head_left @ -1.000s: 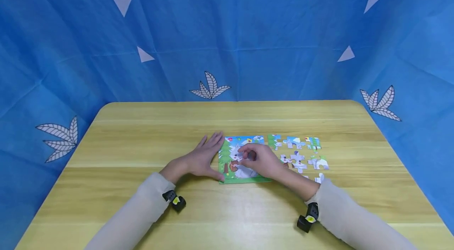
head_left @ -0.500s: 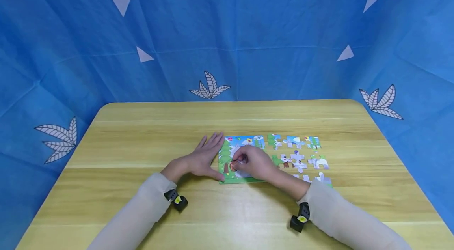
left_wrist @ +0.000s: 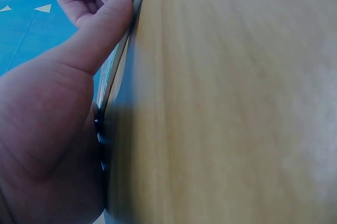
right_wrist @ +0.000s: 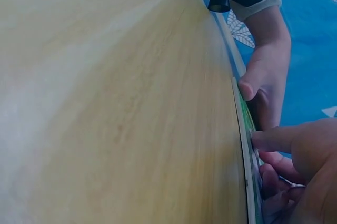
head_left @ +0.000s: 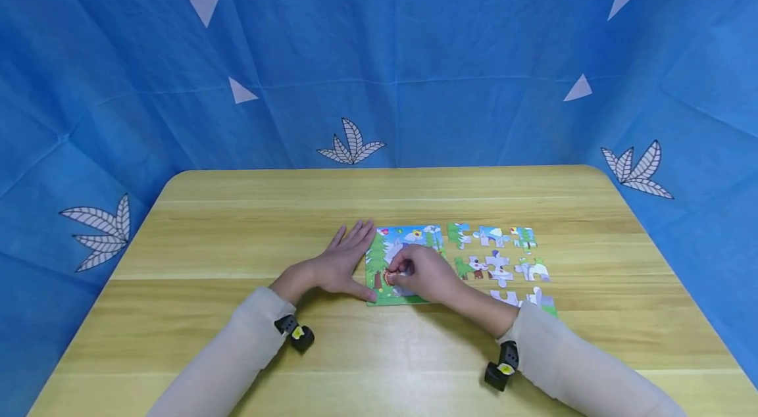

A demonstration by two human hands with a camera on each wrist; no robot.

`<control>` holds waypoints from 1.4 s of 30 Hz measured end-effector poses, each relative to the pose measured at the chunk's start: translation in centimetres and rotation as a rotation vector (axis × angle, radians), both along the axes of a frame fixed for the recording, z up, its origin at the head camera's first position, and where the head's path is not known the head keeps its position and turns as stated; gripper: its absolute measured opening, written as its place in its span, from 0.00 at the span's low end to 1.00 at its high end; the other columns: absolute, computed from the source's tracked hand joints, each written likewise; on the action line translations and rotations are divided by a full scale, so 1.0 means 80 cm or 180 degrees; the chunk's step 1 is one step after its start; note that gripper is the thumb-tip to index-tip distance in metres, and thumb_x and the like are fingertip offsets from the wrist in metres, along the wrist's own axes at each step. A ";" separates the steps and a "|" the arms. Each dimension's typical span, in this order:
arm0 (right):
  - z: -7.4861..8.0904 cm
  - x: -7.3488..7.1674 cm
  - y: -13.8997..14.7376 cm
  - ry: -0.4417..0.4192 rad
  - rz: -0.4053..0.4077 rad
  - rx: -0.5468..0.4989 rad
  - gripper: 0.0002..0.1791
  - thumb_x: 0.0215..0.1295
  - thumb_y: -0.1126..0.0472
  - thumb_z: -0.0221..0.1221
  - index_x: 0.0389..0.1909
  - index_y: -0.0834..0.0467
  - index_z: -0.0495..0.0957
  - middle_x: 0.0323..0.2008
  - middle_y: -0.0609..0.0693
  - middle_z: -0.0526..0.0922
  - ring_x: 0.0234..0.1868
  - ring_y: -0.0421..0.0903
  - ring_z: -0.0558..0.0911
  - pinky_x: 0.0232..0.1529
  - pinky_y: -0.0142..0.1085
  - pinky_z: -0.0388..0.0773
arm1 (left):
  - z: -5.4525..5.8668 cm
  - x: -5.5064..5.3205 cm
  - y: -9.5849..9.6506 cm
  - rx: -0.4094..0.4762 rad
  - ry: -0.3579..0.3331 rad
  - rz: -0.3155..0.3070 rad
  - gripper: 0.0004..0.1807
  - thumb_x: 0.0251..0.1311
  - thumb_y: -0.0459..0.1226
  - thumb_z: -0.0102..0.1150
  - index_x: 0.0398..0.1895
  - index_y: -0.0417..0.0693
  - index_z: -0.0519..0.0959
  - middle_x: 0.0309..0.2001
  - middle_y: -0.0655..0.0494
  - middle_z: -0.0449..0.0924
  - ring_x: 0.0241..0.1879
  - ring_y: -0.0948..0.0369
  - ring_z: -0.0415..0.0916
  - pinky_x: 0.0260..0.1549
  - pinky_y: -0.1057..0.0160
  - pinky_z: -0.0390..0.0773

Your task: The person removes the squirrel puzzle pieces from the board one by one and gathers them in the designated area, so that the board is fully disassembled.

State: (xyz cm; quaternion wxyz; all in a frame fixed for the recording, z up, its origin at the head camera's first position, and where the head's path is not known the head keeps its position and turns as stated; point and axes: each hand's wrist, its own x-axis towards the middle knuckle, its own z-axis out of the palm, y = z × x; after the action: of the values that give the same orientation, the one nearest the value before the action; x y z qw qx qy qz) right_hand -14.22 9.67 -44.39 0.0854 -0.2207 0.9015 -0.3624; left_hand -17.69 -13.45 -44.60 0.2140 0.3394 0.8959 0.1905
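Note:
A flat jigsaw board (head_left: 391,301) with a bright cartoon picture lies mid-table. My left hand (head_left: 340,266) rests at its left side, fingers spread, with the thumb on the lower left corner; the left wrist view shows that thumb (left_wrist: 108,29) along the board's edge. Over the board, my right hand (head_left: 429,275) has curled fingers, and its thumb and index fingertips touch the picture around a brown patch. In the right wrist view the right thumb (right_wrist: 271,138) meets the board's face. Whether a piece is between those fingertips cannot be told. The hand hides the picture's middle.
Several loose jigsaw pieces (head_left: 499,269) lie in rough rows right of the board; the right sleeve (head_left: 568,351) comes close to the lowest ones. Each wrist wears a small black camera (head_left: 497,374). The wooden table (head_left: 266,206) ends at a blue curtain (head_left: 462,121).
My right hand has moved left and down onto the picture, its thumb and index fingertips now closer together. Loose pieces it covered show again. The left hand has stayed in place.

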 end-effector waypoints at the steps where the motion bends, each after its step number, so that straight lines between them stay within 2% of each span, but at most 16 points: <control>1: 0.000 0.000 0.000 0.0000 0.0017 0.0002 0.05 0.59 0.63 0.72 0.31 0.54 0.85 0.28 0.42 0.78 0.28 0.36 0.74 0.32 0.30 0.74 | 0.000 0.000 0.000 0.0007 -0.0006 0.0001 0.71 0.54 0.64 0.69 0.82 0.39 0.32 0.82 0.45 0.24 0.80 0.49 0.20 0.74 0.45 0.22; 6: 0.000 0.000 0.000 -0.0048 0.0071 -0.0014 0.05 0.59 0.64 0.73 0.31 0.55 0.84 0.29 0.42 0.79 0.28 0.36 0.74 0.32 0.29 0.75 | -0.006 -0.002 -0.003 0.0103 -0.0052 0.0011 0.71 0.54 0.65 0.68 0.81 0.38 0.32 0.82 0.44 0.23 0.80 0.49 0.19 0.74 0.46 0.21; 13: -0.001 0.001 0.001 -0.0136 0.0057 -0.0077 0.07 0.57 0.68 0.71 0.32 0.56 0.82 0.29 0.42 0.79 0.29 0.37 0.75 0.33 0.29 0.76 | -0.019 -0.005 -0.005 0.0145 -0.0011 0.0020 0.73 0.52 0.70 0.65 0.82 0.42 0.31 0.82 0.48 0.22 0.79 0.53 0.17 0.74 0.49 0.19; 21: -0.004 0.003 0.002 -0.0034 -0.0009 -0.0211 0.06 0.57 0.67 0.71 0.32 0.55 0.83 0.28 0.41 0.81 0.28 0.36 0.76 0.32 0.30 0.76 | -0.003 -0.002 -0.002 0.0079 -0.0070 0.0006 0.71 0.54 0.65 0.68 0.81 0.39 0.32 0.82 0.45 0.23 0.80 0.49 0.19 0.74 0.46 0.21; 27: -0.005 0.002 0.007 0.0006 -0.0019 -0.0262 0.06 0.55 0.68 0.70 0.31 0.55 0.85 0.28 0.41 0.82 0.28 0.36 0.77 0.33 0.30 0.77 | -0.007 -0.003 -0.003 0.0072 -0.0051 -0.0018 0.71 0.54 0.66 0.67 0.81 0.39 0.31 0.82 0.45 0.22 0.80 0.50 0.18 0.74 0.46 0.21; 32: -0.004 0.000 0.018 -0.0058 0.0006 -0.0460 0.06 0.56 0.72 0.67 0.32 0.58 0.85 0.28 0.44 0.82 0.28 0.38 0.77 0.31 0.30 0.77 | -0.007 -0.005 -0.005 0.0120 -0.0083 -0.0027 0.72 0.54 0.67 0.67 0.81 0.38 0.31 0.82 0.44 0.23 0.80 0.49 0.19 0.74 0.46 0.21; 38: 0.005 -0.002 0.041 -0.0156 0.0037 -0.0531 0.06 0.60 0.71 0.66 0.33 0.57 0.85 0.27 0.43 0.82 0.25 0.39 0.74 0.27 0.30 0.74 | -0.011 -0.004 -0.005 0.0148 -0.0070 -0.0018 0.72 0.53 0.67 0.67 0.81 0.40 0.31 0.82 0.46 0.22 0.80 0.51 0.18 0.74 0.48 0.20; 42: 0.015 -0.003 0.063 -0.0251 0.0040 -0.0536 0.07 0.63 0.71 0.64 0.34 0.55 0.86 0.28 0.44 0.82 0.24 0.39 0.71 0.26 0.30 0.70 | -0.009 -0.004 -0.005 0.0133 -0.0060 -0.0019 0.72 0.54 0.66 0.68 0.81 0.40 0.31 0.82 0.46 0.23 0.80 0.50 0.18 0.75 0.47 0.22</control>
State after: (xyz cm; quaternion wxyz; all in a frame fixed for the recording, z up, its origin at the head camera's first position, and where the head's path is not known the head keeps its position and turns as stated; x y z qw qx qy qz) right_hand -14.47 14.74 -43.22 0.1043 -0.2183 0.8624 -0.4448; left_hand -18.03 -13.84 -45.29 0.2160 0.3447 0.8887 0.2117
